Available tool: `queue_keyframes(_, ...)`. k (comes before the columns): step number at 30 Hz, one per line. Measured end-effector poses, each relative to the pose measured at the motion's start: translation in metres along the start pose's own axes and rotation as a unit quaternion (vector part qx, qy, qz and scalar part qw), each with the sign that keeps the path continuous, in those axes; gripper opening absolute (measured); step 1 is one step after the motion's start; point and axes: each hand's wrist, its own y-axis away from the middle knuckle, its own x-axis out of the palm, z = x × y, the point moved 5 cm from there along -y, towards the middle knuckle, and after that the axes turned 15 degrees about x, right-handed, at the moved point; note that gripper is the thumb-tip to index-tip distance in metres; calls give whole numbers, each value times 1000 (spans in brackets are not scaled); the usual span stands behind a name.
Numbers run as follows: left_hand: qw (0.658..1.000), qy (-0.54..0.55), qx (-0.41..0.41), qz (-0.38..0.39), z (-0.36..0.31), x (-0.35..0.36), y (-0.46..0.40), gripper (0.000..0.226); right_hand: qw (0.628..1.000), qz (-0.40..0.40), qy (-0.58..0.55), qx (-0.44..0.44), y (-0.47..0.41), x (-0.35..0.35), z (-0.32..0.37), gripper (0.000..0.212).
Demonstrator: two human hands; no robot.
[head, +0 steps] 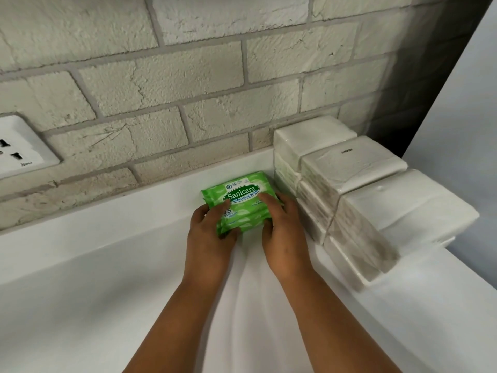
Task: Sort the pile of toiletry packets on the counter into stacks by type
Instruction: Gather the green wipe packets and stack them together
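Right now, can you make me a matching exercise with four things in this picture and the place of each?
Things:
1. green wipes packets
2. white tissue packs
3. wall socket
4. left hand

Places:
A. on the brick wall, far left
B. stacked at the counter's right end
C. gripping the green stack's left side
D. on the counter, between both hands

Pairs: 1-D, 2-B, 3-A, 4-C

Left hand (207, 232) and right hand (282, 230) grip green wipes packets (242, 200) on counter (107, 251).
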Motion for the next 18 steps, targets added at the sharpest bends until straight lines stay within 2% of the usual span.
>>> queue_keyframes(4,1000,14,-10,4,6,1,5,64,1000,16,1,10,3,-3,2,69)
queue_keyframes(7,993,95,-60,-36,3,-2,16,75,999,19,-24,31,13,-8,1,78)
queue_keyframes(10,961,180,-179,-111,1,-2,30,66,995,21,-59,80,30,-12,-1,78)
queue_keyframes(12,938,225,-225,-139,7,2,33,61,994,21,-60,92,36,-10,-1,73)
queue_keyframes(15,940,235,-219,-119,12,6,27,41,994,7,-53,97,32,-7,-3,65)
queue_keyframes(18,944,221,-217,-118,10,6,23,39,993,-7,-58,103,28,-7,-4,59)
